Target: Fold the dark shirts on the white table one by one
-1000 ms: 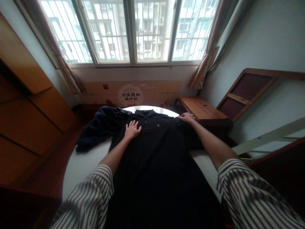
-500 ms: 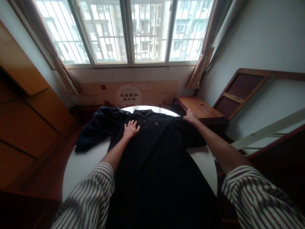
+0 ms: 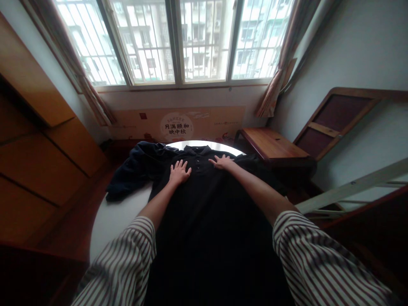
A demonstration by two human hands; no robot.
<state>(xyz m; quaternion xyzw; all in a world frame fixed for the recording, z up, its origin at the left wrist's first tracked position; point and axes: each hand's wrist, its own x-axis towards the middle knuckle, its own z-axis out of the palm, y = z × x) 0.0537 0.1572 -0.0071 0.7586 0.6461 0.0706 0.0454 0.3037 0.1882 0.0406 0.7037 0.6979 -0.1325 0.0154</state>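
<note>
A black polo shirt (image 3: 207, 212) lies spread face up on a round white table (image 3: 114, 216), collar at the far side. My left hand (image 3: 179, 172) rests flat on the shirt's chest, left of the button placket, fingers spread. My right hand (image 3: 222, 162) lies flat on the chest just right of the placket, fingers spread as well. The shirt's left sleeve (image 3: 130, 178) lies bunched over the table's far left edge. Both my forearms reach out from striped sleeves.
A low wooden side table (image 3: 270, 146) stands at the right of the round table. A printed cardboard panel (image 3: 177, 125) leans under the window. Wooden cabinets (image 3: 41, 140) line the left wall. A wooden frame (image 3: 334, 123) and a white rail (image 3: 350, 187) lean on the right.
My right hand has moved left from the shirt's right shoulder to the chest beside the placket. My left hand has stayed in place.
</note>
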